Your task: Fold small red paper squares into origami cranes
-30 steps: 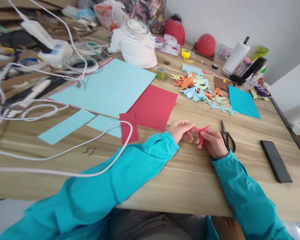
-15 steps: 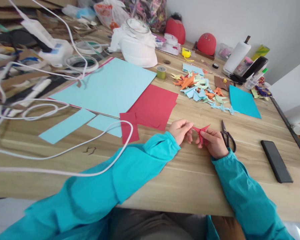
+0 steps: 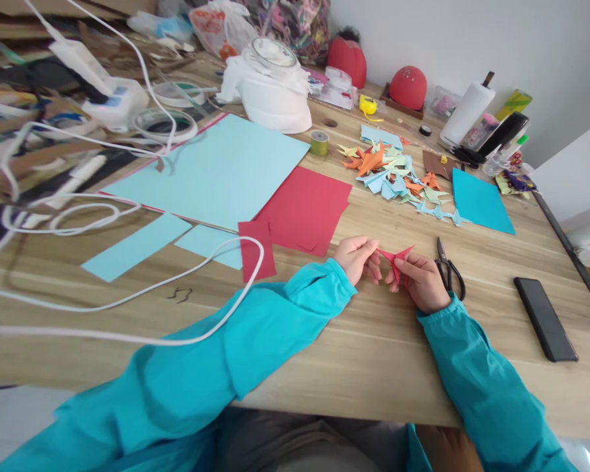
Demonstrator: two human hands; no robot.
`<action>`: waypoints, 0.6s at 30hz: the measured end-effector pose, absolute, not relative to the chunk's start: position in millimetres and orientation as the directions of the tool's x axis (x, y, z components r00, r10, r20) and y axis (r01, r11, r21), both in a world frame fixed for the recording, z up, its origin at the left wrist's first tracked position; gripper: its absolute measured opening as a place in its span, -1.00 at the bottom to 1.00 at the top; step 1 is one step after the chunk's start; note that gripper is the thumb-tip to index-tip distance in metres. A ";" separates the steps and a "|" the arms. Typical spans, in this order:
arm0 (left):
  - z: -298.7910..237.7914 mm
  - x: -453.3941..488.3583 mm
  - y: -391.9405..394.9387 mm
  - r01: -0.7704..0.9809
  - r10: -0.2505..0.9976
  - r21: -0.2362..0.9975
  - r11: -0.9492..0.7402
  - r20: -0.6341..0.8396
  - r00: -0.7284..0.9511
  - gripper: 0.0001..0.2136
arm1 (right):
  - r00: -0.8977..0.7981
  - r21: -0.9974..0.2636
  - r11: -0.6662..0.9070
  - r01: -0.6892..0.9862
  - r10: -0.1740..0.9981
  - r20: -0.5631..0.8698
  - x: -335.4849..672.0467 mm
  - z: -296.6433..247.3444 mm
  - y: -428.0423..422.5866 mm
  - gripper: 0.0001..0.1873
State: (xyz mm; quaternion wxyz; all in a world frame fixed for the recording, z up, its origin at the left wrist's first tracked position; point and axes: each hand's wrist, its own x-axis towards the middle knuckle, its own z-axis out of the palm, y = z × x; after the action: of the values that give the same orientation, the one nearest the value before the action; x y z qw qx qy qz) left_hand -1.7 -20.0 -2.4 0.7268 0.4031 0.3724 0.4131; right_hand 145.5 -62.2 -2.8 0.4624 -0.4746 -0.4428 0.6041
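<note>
A small folded red paper piece (image 3: 396,256) with pointed tips is held between both hands just above the wooden table (image 3: 373,341). My left hand (image 3: 356,257) pinches its left tip. Its right side sits in the closed fingers of my right hand (image 3: 423,282). Both arms wear teal sleeves. Black scissors (image 3: 450,269) lie right beside my right hand. Red paper sheets (image 3: 305,206) lie just beyond my left hand.
A pile of folded paper shapes (image 3: 393,174) in orange, blue and green lies farther back, with a teal sheet (image 3: 479,200) to its right. A black phone (image 3: 545,318) lies at the right. Large light blue paper (image 3: 216,170), white cables (image 3: 128,298) and clutter fill the left.
</note>
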 end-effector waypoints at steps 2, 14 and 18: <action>-4.0 -2.1 -19.2 -0.315 0.897 0.885 0.342 -0.208 0.390 -0.73 | -0.121 -0.972 -0.183 -0.144 0.979 -0.167 145.9 -3.2 -62.2 -0.81; -6.7 -3.2 -17.2 -0.376 0.898 0.856 0.354 -0.199 0.392 -0.73 | -0.120 -0.972 -0.166 -0.168 0.982 -0.147 145.8 -3.9 -62.1 -0.83; -4.3 -3.9 -19.0 -0.331 0.903 0.887 0.323 -0.184 0.388 -0.75 | -0.118 -0.971 -0.167 -0.169 0.982 -0.148 145.9 -4.3 -62.1 -0.84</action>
State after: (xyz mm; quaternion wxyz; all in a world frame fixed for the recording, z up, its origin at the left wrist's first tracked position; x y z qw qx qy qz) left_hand -3.9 -19.0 -4.3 0.7307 0.4003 0.3574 0.4221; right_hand 145.9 -62.1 -4.3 0.4745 -0.4647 -0.4374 0.6063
